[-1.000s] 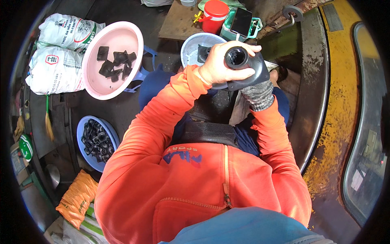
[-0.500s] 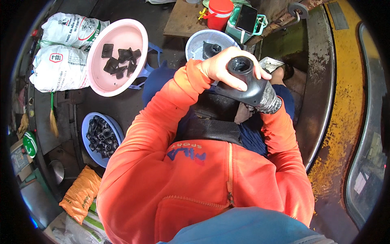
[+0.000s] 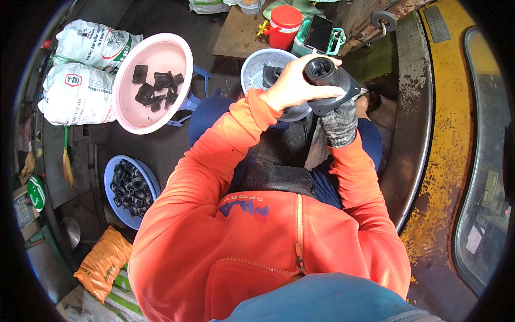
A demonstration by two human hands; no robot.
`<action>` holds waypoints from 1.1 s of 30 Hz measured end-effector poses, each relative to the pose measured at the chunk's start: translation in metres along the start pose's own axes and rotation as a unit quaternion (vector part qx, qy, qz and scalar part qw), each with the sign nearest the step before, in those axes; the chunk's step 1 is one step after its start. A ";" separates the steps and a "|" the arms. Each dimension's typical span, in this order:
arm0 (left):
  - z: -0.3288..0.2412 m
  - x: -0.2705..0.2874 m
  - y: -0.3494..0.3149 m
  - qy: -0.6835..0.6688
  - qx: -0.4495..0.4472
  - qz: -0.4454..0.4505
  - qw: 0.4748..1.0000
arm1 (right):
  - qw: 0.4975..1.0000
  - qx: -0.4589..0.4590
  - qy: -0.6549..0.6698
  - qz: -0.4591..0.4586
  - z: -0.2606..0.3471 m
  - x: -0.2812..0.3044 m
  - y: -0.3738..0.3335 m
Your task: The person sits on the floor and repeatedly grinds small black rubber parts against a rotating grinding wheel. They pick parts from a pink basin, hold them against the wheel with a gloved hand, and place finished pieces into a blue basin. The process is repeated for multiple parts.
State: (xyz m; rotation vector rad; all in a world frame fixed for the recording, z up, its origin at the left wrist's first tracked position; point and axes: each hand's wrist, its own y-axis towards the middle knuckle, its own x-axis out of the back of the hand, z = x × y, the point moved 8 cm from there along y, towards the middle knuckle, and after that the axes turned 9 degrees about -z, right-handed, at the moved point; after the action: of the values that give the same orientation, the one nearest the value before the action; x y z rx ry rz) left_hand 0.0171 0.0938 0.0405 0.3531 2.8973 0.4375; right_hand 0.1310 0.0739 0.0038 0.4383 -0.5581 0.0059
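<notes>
A black part (image 3: 343, 86) with a round hollow tube and a flat flange with holes is raised before me, its tube mouth facing up. My bare left hand (image 3: 294, 86) is closed around the tube, thumb across its near side. Under the flange is my right hand (image 3: 340, 123) in a grey knitted glove; its fingers are mostly hidden behind the part. Just left of the part, a light blue perforated basket (image 3: 251, 72) holds a similar black part (image 3: 271, 76).
A pink basin (image 3: 126, 102) with several black pieces sits on a blue stool (image 3: 190, 102). Lower left, a blue basin (image 3: 154, 180) is full of black parts. A red-lidded jug (image 3: 284, 32) and a phone (image 3: 319, 33) on a green box stand beyond. A yellow rusty panel (image 3: 448, 118) borders the right.
The part has turned in my hands, so its flange now points to the right and shows its far edge. My right hand has swung left and more upright beneath it.
</notes>
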 end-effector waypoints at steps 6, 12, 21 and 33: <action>-0.029 -0.003 -0.013 0.248 -0.165 -0.115 0.948 | 0.984 -0.012 0.152 -0.090 0.004 0.004 0.006; -0.034 -0.001 -0.015 0.218 -0.175 -0.083 0.957 | 0.997 0.057 -0.032 0.040 0.042 -0.003 0.010; -0.012 -0.008 -0.014 -0.024 -0.044 0.111 0.993 | 0.983 0.107 -0.054 0.140 0.052 -0.002 -0.004; -0.024 -0.038 -0.027 -0.232 -0.051 0.426 0.873 | 0.976 -0.021 0.173 0.132 0.006 -0.012 -0.027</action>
State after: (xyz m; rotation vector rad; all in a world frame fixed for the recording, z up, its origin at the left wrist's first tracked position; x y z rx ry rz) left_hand 0.0428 0.0530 0.0601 1.4954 2.1000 0.5193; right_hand 0.1206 0.0485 -0.0086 0.3105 -0.2679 0.3192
